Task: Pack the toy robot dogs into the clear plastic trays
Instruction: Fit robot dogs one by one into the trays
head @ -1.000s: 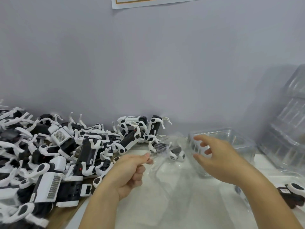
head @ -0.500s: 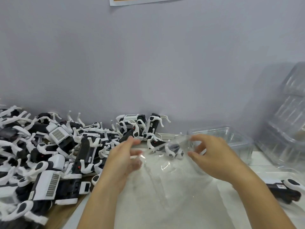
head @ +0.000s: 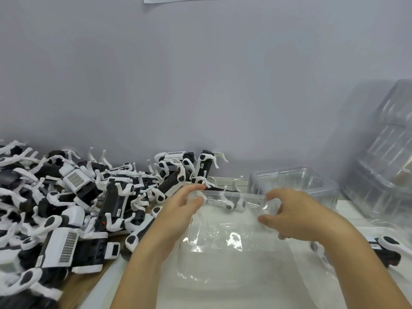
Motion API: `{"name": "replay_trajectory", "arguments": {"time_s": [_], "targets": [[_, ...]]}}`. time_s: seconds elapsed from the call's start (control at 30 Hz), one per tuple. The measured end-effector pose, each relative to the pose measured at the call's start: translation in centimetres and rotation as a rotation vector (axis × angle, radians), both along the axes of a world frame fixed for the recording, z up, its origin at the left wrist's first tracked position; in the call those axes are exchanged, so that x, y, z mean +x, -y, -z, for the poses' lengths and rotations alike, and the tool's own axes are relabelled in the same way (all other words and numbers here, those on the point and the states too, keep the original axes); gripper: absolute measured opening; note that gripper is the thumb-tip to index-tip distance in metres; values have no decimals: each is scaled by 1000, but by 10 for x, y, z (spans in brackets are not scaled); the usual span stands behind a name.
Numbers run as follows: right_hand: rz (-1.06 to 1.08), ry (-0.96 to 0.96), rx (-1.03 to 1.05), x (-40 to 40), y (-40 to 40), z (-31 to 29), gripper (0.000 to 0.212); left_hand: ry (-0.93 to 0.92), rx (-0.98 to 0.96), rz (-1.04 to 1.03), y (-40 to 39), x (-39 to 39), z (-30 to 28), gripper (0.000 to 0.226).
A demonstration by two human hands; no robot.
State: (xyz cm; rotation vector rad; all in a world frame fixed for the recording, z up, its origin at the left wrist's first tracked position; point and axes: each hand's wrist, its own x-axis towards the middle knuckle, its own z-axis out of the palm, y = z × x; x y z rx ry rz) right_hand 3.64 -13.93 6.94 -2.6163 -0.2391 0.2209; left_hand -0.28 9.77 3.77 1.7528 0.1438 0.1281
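A big heap of toy dogs (head: 73, 210) covers the left of the surface (head: 223, 286) (none packed yet). Since a second ago, both hands have closed in on the clear tray (head: 227, 221): left hand (head: 178, 210) and right hand (head: 296, 215) now pinch its far corners, ready for loading.

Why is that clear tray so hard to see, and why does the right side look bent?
Head view: the clear tray held between the left hand and right hand shows only by white glare patches on it; the stacked trays at the right edge look smeared and tilted, probably wide-angle distortion; lighting is soft, with faint shadows.
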Motion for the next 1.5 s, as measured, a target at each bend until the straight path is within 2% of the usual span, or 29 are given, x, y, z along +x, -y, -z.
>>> {"name": "replay_trajectory", "arguments": {"time_s": [0.17,0.33,0.47,0.57,0.7,0.9,0.97,1.13,1.27,1.37,1.43,1.5], "targets": [[-1,-8,-7,-2,5,-6,52,-15,225,21,-2,3,10,24],[16,-60,67,-2,7,-7,37,-22,413,65,0,5,13,40],[33,-96,130,-2,6,-7,27,0,549,54,4,8,15,31],[44,-53,117,-1,6,-6,27,51,602,31,11,10,14,24],[41,-14,114,0,9,-6,29,85,687,12,20,10,8,28],[37,-22,112,-1,11,-8,30,-48,930,35,30,-2,-19,39],[34,-13,102,-1,12,-8,30,-42,993,11,35,-7,-31,39],[30,37,116,0,12,-9,30,64,935,4,59,28,-47,42],[33,59,116,0,11,-9,31,-70,1018,35,66,77,-35,55],[41,78,132,1,11,-8,32,-213,943,85,60,97,-22,32],[43,88,144,1,11,-7,32,-211,808,75,56,103,-12,18],[43,96,152,2,11,-6,32,-173,736,51,54,105,-6,15]]}}
